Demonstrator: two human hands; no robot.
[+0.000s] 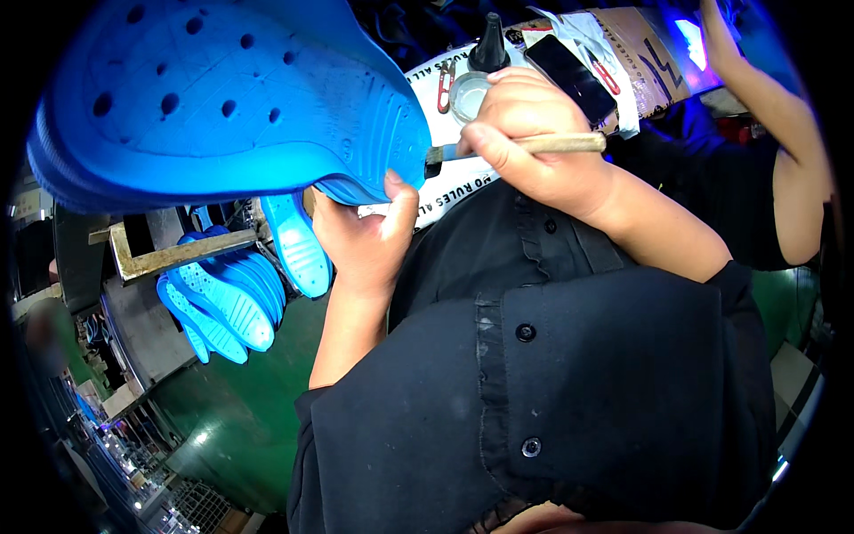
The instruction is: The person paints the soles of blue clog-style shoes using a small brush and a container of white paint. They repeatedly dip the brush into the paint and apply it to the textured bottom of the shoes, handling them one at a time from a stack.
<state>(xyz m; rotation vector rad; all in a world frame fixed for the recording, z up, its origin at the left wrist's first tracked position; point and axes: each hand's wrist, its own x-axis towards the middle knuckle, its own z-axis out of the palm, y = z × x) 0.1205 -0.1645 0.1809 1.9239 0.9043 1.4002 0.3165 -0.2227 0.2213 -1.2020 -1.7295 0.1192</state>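
A large blue foam clog [240,98] with round holes fills the upper left, close to the camera. My left hand [366,233] grips the rim near its narrower, ribbed end, thumb on top and fingers hidden beneath. Between the thumb and fingers of my right hand [538,133] is a brush [569,143] with a pale wooden handle. Its dark tip meets the edge of the clog's ribbed end, just above my left thumb. Right behind my right hand stands a small clear cup [467,96], partly covered by the fingers.
Beyond my hands, the work surface [458,182] holds a black cone-shaped bottle [489,44], a red cutter [446,86], a black phone [569,78] and cardboard [636,53]. Several blue shoe pieces [227,298] hang at left beside a wooden frame [178,254]. Another person's arm [783,116] is at right.
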